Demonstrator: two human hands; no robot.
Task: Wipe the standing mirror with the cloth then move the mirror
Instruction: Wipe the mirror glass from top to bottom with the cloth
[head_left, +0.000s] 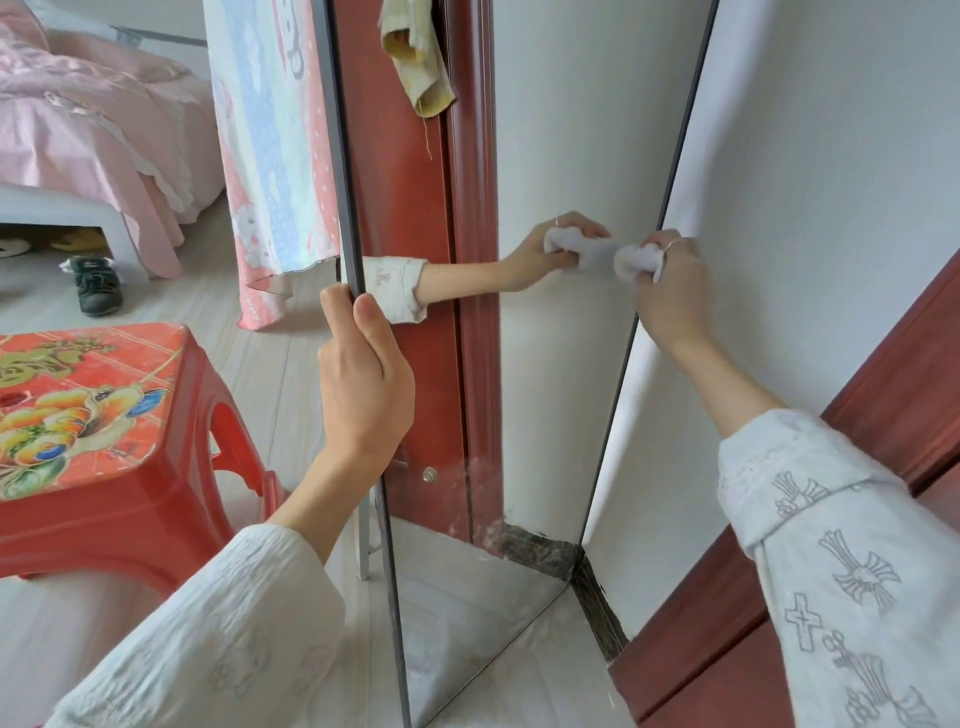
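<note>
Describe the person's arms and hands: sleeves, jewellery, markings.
Both arms wear loose white crinkled long sleeves with pale grey embroidery; crosses and floral motifs show clearly on the right sleeve, fainter patterns on the left sleeve. The cuffs sit partway up the forearms. The right hand has a thin ring; the left hand shows none.

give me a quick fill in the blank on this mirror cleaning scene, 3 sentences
1. The left hand grips the tall dark-framed standing mirror by its ____ edge.
2. The right hand presses a crumpled ____ cloth to the glass.
3. The red plastic ____ stands on the floor to the mirror's left.

Missing words: left; white; stool
</note>
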